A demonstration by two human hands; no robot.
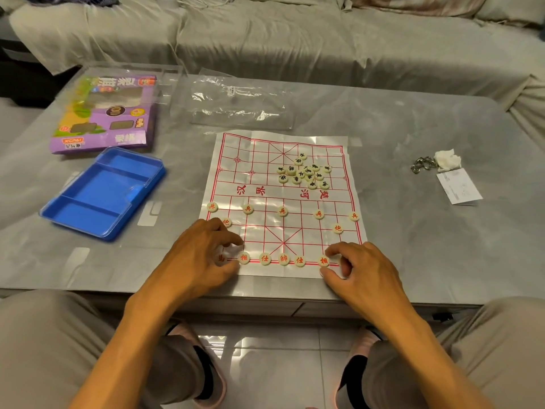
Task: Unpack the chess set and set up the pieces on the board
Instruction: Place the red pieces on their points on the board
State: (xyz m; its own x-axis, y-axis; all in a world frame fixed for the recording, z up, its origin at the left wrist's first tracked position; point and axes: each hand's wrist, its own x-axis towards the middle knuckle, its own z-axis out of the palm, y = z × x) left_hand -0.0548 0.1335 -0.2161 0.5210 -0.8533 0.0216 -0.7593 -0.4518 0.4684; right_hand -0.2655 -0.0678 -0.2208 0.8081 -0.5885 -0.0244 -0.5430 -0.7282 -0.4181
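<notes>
**Red pieces ranked, black still heaped**

Blue tray [103, 193] at 9 o'clock: compartments bare. Purple box [103, 113] behind it. Paper board [280, 202] at table centre; black pieces [305, 172] clustered at 12. Left hand [197, 258] curls over a red piece [220, 257] at 7; right hand [362, 270] curls at 5, grip unclear.

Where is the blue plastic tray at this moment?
In the head view the blue plastic tray lies on the table's left part, left of the paper board and just in front of the purple box.
</notes>
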